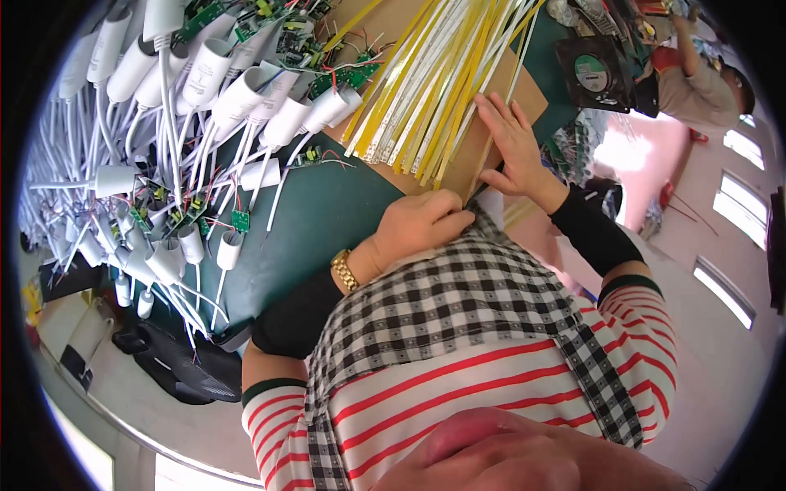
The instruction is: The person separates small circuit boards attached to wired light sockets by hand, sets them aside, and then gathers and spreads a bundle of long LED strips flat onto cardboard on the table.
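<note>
A thick bundle of long, thin yellow and white strips [434, 90] lies fanned out on a sheet of brown cardboard [524, 94]. Along the right edge of the bundle rests my right hand [514, 147], its fingers stretched out and the thumb apart. My left hand [419, 229] is curled closed at the near corner of the cardboard, just below the strip ends and close to my apron. Whatever its fingers may hold is hidden. A gold watch [344, 270] is on the left wrist.
White cylindrical housings with cables [205, 78] crowd the left of the green tabletop [319, 213], among small green circuit boards [352, 75]. A black square fan [591, 74] stands at the far right. Beyond it sits another person [700, 94]. A black chair [184, 368] is at lower left.
</note>
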Motion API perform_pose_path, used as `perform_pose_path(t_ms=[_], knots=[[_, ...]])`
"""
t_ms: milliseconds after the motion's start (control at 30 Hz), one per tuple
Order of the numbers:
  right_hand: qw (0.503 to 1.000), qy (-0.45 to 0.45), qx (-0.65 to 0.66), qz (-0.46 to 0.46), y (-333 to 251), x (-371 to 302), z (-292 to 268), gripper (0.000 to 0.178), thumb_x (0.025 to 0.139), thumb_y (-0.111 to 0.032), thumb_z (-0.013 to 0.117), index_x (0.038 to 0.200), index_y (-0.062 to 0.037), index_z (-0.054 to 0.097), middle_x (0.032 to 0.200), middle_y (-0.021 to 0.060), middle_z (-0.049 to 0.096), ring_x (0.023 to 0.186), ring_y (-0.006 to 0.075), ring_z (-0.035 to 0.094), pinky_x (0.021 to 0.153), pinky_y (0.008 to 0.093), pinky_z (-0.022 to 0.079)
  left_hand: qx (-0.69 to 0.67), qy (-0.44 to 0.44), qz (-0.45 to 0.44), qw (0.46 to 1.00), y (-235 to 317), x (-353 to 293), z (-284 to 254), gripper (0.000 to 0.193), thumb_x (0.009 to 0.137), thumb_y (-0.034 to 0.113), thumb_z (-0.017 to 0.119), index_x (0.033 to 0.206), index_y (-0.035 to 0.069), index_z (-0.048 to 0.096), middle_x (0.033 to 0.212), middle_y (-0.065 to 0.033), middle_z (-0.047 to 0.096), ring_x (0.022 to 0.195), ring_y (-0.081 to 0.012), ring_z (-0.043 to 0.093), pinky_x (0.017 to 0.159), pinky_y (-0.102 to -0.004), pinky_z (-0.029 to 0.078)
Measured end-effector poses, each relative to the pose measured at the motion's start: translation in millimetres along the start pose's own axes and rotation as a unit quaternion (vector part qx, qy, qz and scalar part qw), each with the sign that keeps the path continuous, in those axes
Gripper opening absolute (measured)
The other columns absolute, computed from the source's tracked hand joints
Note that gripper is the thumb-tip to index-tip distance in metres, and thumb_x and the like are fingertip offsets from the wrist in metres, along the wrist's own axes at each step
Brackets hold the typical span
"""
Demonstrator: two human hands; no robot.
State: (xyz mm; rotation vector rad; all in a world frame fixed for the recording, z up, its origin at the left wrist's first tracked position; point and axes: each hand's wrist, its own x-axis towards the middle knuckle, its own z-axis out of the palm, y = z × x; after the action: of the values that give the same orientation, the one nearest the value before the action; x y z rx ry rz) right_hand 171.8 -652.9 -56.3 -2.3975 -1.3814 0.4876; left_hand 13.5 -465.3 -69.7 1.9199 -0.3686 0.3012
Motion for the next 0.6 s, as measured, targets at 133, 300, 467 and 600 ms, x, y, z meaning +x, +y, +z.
perform_pose_path(t_ms=[133,300,467,600], knots=[[0.999,-0.022,0.048,-0.01,8,-1,-6,0.083,0.081,-0.068,0.039,0.142,-0.013,0.027,0.146,0.0129,0.03,0.134,0.0356,0.026,0.107,0.0512,0.015,-0.093,0.02,0.011,0.995,-1,12,-6,0.028,0.072,0.014,0.058,0.099,0.015,0.064,0.07,0.0002,0.051,0.058,-0.0154,0.056,0.05,-0.0279,0.045],[0.994,-0.01,-0.018,-0.11,25,-3,18,0.083,0.083,-0.067,0.038,0.141,-0.0089,0.028,0.146,0.0123,0.03,0.135,0.0397,0.023,0.107,0.0508,0.015,-0.053,0.027,0.061,0.996,-3,6,-11,0.027,0.072,0.014,0.058,0.098,0.014,0.063,0.065,0.0002,0.048,0.054,-0.0153,0.052,0.048,-0.0282,0.043],[0.957,0.247,0.078,-0.129,30,0,35,0.077,0.085,-0.056,0.045,0.135,0.0008,0.031,0.139,0.022,0.035,0.133,0.0421,0.025,0.108,0.049,0.018,0.0,0.007,0.118,0.993,-14,2,-3,0.026,0.071,0.016,0.06,0.096,0.011,0.061,0.063,-0.0008,0.047,0.053,-0.0166,0.052,0.048,-0.03,0.042],[0.898,0.406,0.157,-0.055,18,-25,44,0.06,0.079,-0.021,0.059,0.128,0.0051,0.036,0.13,0.021,0.039,0.128,0.0386,0.03,0.108,0.0434,0.021,0.123,-0.03,0.186,0.974,-3,6,-3,0.027,0.066,0.016,0.063,0.092,0.007,0.061,0.062,-0.0013,0.045,0.052,-0.0165,0.05,0.046,-0.0302,0.041]])
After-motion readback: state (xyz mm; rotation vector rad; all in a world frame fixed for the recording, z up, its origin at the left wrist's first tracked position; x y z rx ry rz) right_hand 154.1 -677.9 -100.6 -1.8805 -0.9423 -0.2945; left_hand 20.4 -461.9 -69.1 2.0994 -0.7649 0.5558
